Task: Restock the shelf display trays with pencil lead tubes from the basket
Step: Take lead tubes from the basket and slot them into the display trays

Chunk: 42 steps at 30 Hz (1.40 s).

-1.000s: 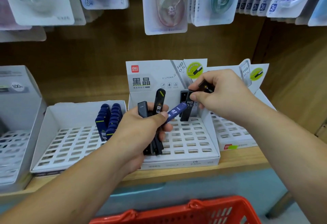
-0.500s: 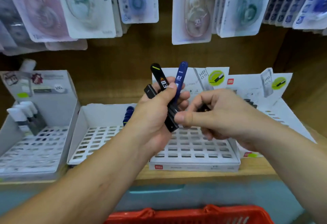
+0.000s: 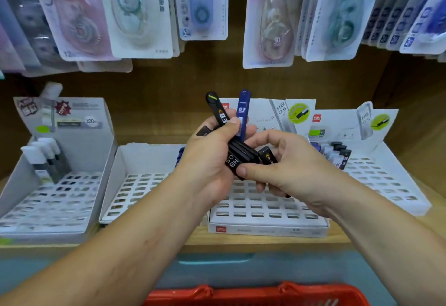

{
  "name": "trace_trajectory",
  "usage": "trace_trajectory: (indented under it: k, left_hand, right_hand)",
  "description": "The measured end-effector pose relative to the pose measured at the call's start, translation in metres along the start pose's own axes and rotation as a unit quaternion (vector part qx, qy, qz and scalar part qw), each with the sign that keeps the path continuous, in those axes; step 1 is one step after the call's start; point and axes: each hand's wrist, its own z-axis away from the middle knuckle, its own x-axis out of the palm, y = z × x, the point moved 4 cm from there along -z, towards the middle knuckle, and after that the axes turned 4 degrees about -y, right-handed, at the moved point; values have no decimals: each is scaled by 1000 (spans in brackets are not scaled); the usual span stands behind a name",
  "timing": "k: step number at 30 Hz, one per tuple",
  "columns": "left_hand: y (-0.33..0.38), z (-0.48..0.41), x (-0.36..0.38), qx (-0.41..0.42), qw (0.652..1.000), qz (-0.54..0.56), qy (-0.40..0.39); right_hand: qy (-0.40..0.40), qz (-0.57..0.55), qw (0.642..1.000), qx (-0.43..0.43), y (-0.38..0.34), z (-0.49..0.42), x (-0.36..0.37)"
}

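The left hand [image 3: 210, 160] grips the tube bundle [image 3: 241, 154] upright while the right hand [image 3: 292, 170] pinches one black tube [image 3: 267, 157], both directly above the middle tray [image 3: 265, 212].

Of the basket [image 3: 255, 296] only the rim shows, rest cut off at btm edge. The left hand [image 3: 207, 160] covers most of the tubes [image 3: 241, 154], so their no. is unclear. At top, hanging packs [image 3: 140, 15]: blurred, cut off. Print on middle tray [image 3: 265, 229] too small.

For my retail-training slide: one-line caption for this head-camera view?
Left hand grips a bundle of lead tubes while the right hand holds one black tube above the display tray.
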Motion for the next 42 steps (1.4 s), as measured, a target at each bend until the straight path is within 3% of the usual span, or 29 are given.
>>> trace_trajectory:
  k: [7, 10, 15, 23, 29, 33, 42]
  left_hand:
    - [13, -9, -12, 21, 999, 30, 39]
    - [24, -10, -21, 63, 996, -21, 60]
    - [17, -4, -10, 102, 980, -171, 22]
    - [-20, 12, -2, 16, 963, -268, 9]
    - [-35, 13, -3, -32, 968, -247, 8]
    - [-38, 13, -4, -45, 970, -238, -5]
    - [-39, 12, -7, -45, 972, -229, -9]
  right_hand:
    - [-23, 37, 999, 13, 8, -1, -21]
    - [-20, 38, 999, 23, 12, 3, -33]
    - [88, -36, 995, -16, 6, 0, -61]
    - [229, 112, 964, -75, -1, 4, -93]
    - [198, 164, 964, -69, 11, -2, -87]
    - [165, 112, 977, -74, 10, -1, -84]
    - [141, 103, 983, -57, 6, 0, -78]
